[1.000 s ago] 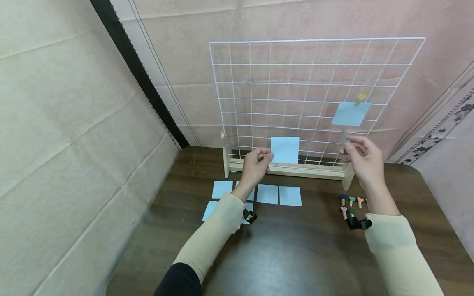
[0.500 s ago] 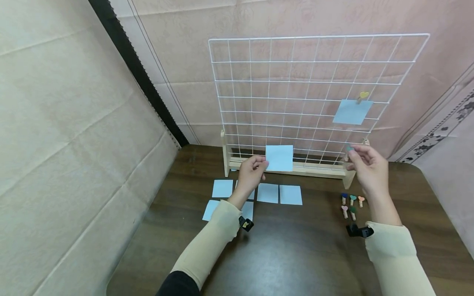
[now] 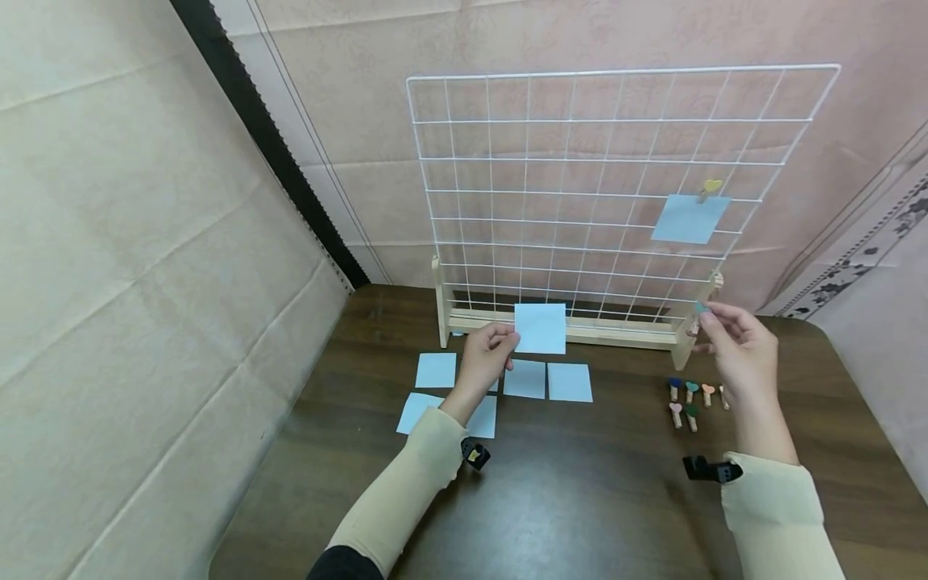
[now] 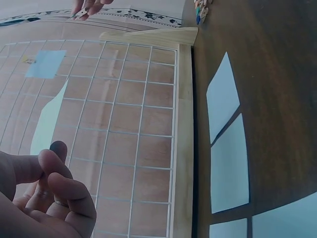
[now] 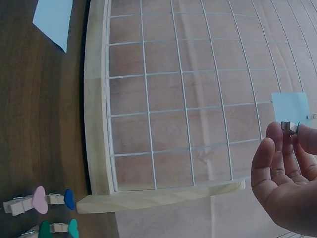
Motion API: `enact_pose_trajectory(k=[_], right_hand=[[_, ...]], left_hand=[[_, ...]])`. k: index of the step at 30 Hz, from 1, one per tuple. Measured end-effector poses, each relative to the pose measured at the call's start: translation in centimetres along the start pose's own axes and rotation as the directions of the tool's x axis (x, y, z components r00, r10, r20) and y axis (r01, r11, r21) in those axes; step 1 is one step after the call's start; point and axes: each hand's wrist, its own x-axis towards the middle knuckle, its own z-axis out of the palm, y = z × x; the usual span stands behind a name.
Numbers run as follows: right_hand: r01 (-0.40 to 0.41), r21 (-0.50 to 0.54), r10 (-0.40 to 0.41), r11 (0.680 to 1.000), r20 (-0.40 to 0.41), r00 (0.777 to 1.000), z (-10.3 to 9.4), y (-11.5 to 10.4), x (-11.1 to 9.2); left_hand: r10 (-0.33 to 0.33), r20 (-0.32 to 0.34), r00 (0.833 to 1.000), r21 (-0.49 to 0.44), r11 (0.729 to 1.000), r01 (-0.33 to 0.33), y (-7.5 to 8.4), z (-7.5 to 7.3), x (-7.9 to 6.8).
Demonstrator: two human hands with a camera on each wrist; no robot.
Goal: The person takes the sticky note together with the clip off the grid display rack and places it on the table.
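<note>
My left hand (image 3: 484, 358) pinches a blue square of paper (image 3: 540, 329) by its left edge, in front of the lower part of the white wire grid (image 3: 551, 209). In the left wrist view that paper (image 4: 48, 126) is seen nearly edge-on. On the right, my right hand (image 3: 747, 350) holds a small wooden clothespin (image 5: 289, 127) with a teal top between thumb and fingers, near the stand's right foot. Higher on the grid hangs another blue paper (image 3: 690, 219), fixed by a clothespin with a yellow heart (image 3: 713, 185).
Several blue papers (image 3: 569, 383) lie in rows on the brown table (image 3: 580, 499), partly behind my left arm. Several heart-topped clothespins (image 3: 692, 415) lie at the right. A wooden base (image 3: 616, 332) bears the grid; a pale cloth wall (image 3: 145, 282) stands at the left.
My left hand has drawn the paper down and slightly left, away from the grid. My right hand has moved down and right with the clothespin. The hanging paper stays in place.
</note>
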Motion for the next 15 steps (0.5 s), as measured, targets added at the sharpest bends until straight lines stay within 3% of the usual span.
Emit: enact_pose_trajectory(k=[15], right_hand=[[-0.058, -0.017, 0.058, 0.998, 0.010, 0.998, -2.4, 1.9, -0.8]], left_hand=[[-0.087, -0.028, 0.996, -0.013, 0.996, 0.086, -1.4, -0.9, -1.0]])
